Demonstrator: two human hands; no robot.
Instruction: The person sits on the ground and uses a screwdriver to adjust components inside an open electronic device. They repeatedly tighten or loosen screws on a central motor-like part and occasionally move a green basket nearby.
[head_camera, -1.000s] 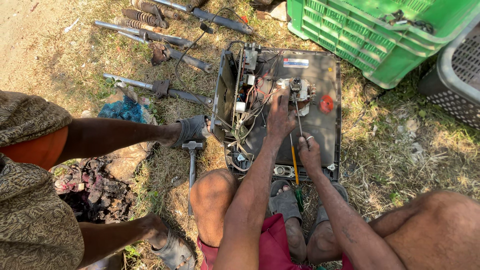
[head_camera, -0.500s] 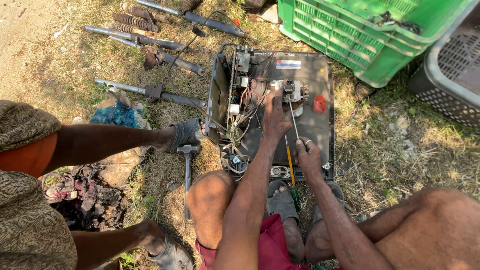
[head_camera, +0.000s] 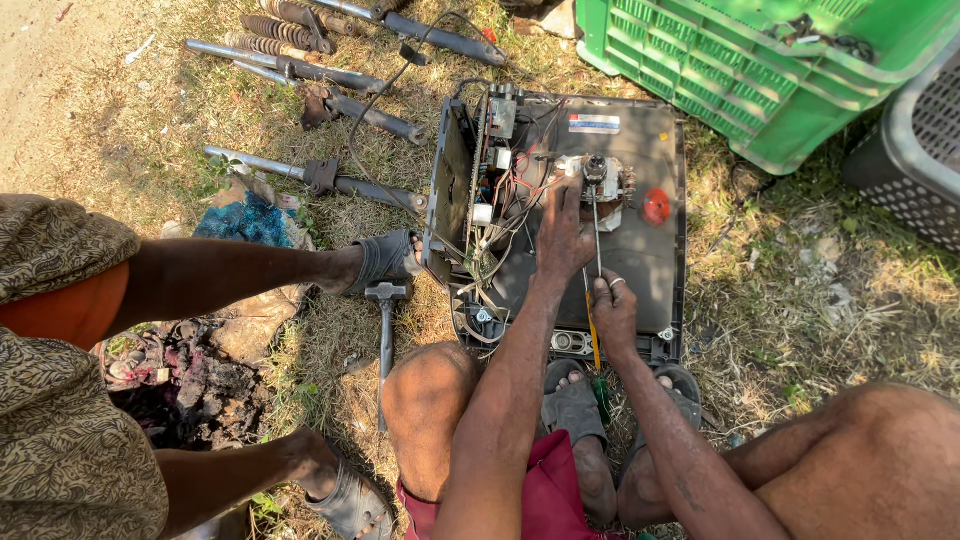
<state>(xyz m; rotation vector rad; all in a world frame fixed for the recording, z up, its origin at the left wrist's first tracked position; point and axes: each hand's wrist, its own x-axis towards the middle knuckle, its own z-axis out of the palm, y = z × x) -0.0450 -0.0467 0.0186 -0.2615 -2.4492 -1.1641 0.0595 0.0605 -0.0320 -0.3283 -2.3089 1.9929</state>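
Screwdriver (head_camera: 594, 300) handle mostly hidden inside right hand (head_camera: 614, 318); green crate (head_camera: 760, 70) cut off.

The left hand (head_camera: 563, 240) now lies slightly higher on the open appliance case (head_camera: 640, 250), nearer the small motor (head_camera: 597, 172). The right hand (head_camera: 613, 312) grips the screwdriver (head_camera: 594, 330) a touch closer to the case's lower edge.
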